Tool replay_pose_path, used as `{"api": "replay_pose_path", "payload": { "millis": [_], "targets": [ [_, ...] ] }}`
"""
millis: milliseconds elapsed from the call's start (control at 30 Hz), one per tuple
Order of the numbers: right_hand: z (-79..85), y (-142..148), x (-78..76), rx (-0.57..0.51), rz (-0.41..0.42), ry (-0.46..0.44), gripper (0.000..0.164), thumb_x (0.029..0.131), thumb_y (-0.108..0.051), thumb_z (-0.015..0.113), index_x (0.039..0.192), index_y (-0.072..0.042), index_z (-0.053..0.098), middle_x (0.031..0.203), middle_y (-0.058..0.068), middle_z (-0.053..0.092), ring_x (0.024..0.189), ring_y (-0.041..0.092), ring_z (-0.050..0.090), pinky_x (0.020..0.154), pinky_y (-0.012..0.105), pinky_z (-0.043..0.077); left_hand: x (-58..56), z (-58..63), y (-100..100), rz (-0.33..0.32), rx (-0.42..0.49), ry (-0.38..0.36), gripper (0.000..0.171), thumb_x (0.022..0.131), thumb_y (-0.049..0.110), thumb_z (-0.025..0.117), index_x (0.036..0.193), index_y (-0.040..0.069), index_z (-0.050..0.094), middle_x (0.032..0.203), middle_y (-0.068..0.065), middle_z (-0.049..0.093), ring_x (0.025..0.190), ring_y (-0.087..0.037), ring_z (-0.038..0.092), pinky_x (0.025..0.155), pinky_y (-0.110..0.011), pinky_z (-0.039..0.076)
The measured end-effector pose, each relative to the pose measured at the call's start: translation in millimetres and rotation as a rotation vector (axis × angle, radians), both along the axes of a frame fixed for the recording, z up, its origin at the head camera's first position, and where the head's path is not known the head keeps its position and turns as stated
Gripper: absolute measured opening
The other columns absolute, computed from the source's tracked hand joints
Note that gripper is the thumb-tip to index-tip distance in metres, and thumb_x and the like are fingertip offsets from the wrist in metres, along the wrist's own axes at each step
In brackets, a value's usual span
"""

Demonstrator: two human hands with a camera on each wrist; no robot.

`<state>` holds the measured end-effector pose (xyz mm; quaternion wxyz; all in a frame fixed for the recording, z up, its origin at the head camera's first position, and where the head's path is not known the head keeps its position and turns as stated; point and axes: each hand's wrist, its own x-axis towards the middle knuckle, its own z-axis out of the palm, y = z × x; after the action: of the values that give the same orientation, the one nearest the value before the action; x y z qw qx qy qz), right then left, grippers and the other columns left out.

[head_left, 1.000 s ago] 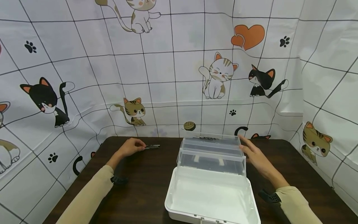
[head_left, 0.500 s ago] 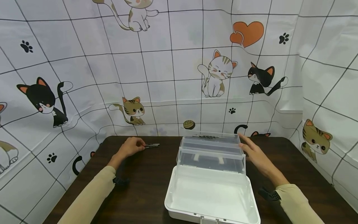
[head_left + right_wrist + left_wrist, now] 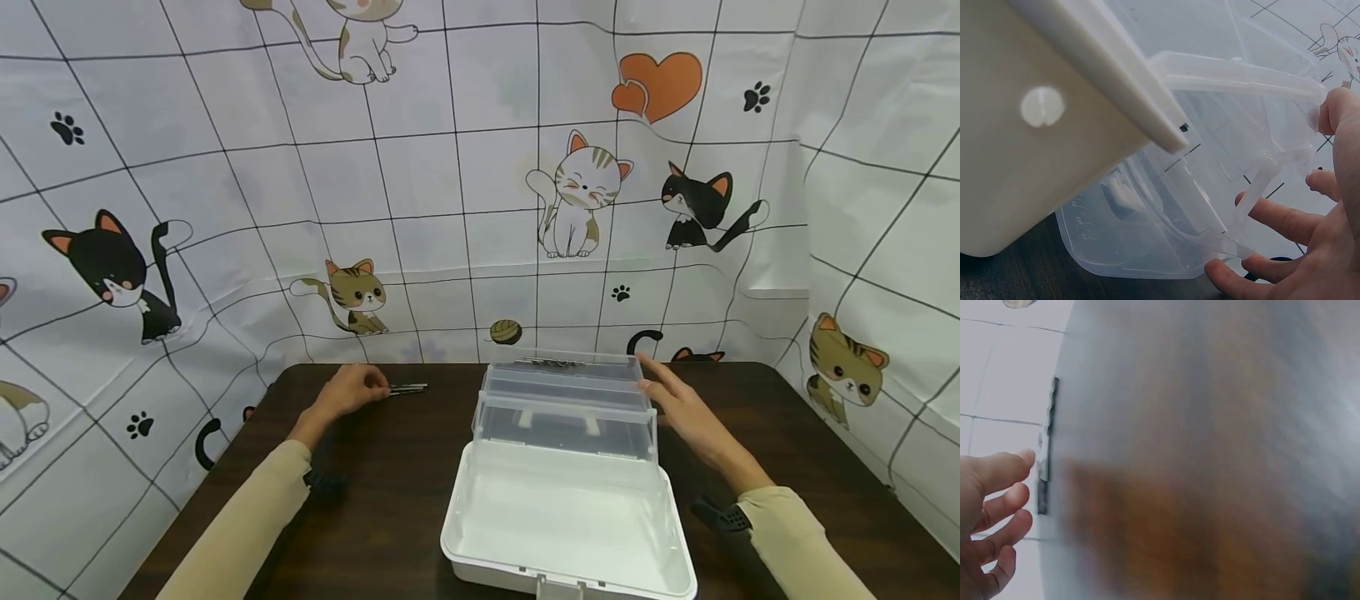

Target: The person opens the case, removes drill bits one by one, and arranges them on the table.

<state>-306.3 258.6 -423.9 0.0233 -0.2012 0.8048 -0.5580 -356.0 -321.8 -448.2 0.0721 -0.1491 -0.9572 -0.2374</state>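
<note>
In the head view, a white plastic case stands with its clear lid and trays raised at the back. Several thin metal drill bits show in the top clear tray. My right hand rests against that tray's right edge; the right wrist view has its fingers spread beside the clear plastic and hinge strap. My left hand is at the back left, fingertips right at a few more drill bits lying on the table. Its thumb and fingers are apart in the left wrist view.
The dark wooden table ends at a wall sheet printed with cats and grid lines. Dark wrist cameras sit at both sleeve cuffs. The case's bottom contains nothing visible.
The head view has shifted slightly. Both hands, the drill bits and the case keep their places.
</note>
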Motion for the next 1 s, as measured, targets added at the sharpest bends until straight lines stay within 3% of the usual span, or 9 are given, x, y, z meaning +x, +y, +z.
{"api": "replay_pose_path", "payload": {
  "millis": [200,367,533,667,767,1000],
  "targets": [
    [-0.4,4.3,1.4,0.004,0.004,-0.001,0.066,0.111,-0.040,0.044,0.165,-0.016,0.014,0.166,0.021,0.014,0.141,0.049,0.031,0.098,0.067,0.042,-1.9,31.0,36.5,-0.047,-0.007,0.093,0.018,0.100,0.029,0.069,0.105,0.013,0.076,0.093,0.000,0.069,0.083,-0.021,0.065,0.071,-0.045,0.053],
    [-0.3,6.0,1.2,-0.002,0.000,0.005,0.066,0.111,-0.040,0.043,0.166,-0.018,0.015,0.165,0.021,0.015,0.141,0.049,0.032,0.098,0.068,0.042,1.5,68.4,96.6,-0.113,-0.077,0.158,0.019,0.100,0.030,0.068,0.105,0.014,0.076,0.092,0.002,0.068,0.084,-0.018,0.064,0.071,-0.041,0.053],
    [0.0,6.7,1.4,-0.005,0.006,0.007,0.065,0.111,-0.040,0.042,0.166,-0.019,0.014,0.166,0.021,0.013,0.142,0.049,0.029,0.099,0.068,0.040,7.4,94.8,157.1,-0.203,-0.123,0.264,0.016,0.101,0.024,0.065,0.106,0.013,0.076,0.091,0.004,0.067,0.078,-0.013,0.062,0.066,-0.034,0.051],
    [-0.5,6.5,3.0,-0.007,0.017,0.003,0.064,0.111,-0.040,0.042,0.166,-0.020,0.014,0.166,0.020,0.012,0.143,0.049,0.029,0.099,0.068,0.040,10.8,103.6,195.5,-0.301,-0.117,0.333,0.015,0.102,0.020,0.065,0.107,0.011,0.077,0.092,0.004,0.068,0.077,-0.010,0.062,0.064,-0.029,0.050],
    [0.1,6.0,3.8,-0.003,0.015,0.003,0.063,0.111,-0.038,0.042,0.165,-0.021,0.015,0.166,0.020,0.012,0.143,0.049,0.029,0.099,0.068,0.040,12.0,105.5,217.6,-0.347,-0.165,0.325,0.014,0.102,0.021,0.066,0.108,0.014,0.077,0.094,0.005,0.069,0.081,-0.009,0.063,0.066,-0.027,0.050],
    [3.6,2.4,0.8,-0.001,0.017,-0.007,0.063,0.111,-0.040,0.044,0.165,-0.022,0.017,0.164,0.022,0.019,0.141,0.047,0.035,0.100,0.067,0.041,14.5,106.0,238.1,-0.328,-0.370,0.261,0.015,0.103,0.022,0.065,0.110,0.017,0.078,0.100,0.005,0.073,0.080,-0.009,0.065,0.066,-0.027,0.052]
  ]
}}
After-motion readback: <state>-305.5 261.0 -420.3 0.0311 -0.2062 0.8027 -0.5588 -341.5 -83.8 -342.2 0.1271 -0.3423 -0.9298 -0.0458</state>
